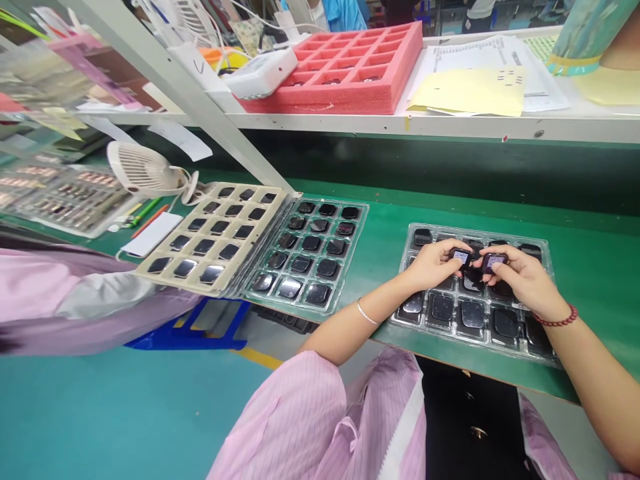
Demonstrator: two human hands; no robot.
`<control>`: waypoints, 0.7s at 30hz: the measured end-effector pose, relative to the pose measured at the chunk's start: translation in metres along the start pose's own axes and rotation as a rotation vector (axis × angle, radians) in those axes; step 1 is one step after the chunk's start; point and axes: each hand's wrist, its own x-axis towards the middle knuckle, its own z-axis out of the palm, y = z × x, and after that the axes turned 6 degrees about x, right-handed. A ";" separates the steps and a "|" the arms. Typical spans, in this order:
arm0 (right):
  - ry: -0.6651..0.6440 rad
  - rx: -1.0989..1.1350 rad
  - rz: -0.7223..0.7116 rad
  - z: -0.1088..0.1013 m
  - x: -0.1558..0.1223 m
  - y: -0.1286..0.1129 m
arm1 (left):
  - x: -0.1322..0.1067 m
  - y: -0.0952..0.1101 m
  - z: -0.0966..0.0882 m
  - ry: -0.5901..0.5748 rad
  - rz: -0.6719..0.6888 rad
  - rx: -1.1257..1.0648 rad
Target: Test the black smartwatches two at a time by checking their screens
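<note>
Above a clear plastic tray, my left hand pinches a small black square device with a white code label facing up. Close beside it, my right hand grips a similar black device, also labelled with a code, thumb on top. The two devices are a short gap apart. Rows of dark glossy square pieces sit in the tray's pockets, such as a square piece in the front row. My hands and forearms hide part of the back and middle rows.
Left of my tray lie another clear tray and a beige tray, both holding dark square pieces. A small white fan stands behind. Overhead, a shelf carries a red foam tray and papers. A co-worker's pink sleeve enters at left.
</note>
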 end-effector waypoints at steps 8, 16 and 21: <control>0.000 -0.025 -0.018 0.003 -0.001 -0.004 | -0.001 0.002 0.001 -0.006 -0.011 0.000; 0.033 -0.066 -0.056 0.004 -0.002 -0.002 | -0.001 0.000 0.000 0.014 0.040 0.081; -0.009 -0.028 -0.037 0.005 -0.003 -0.006 | -0.002 0.004 -0.001 0.066 0.036 0.240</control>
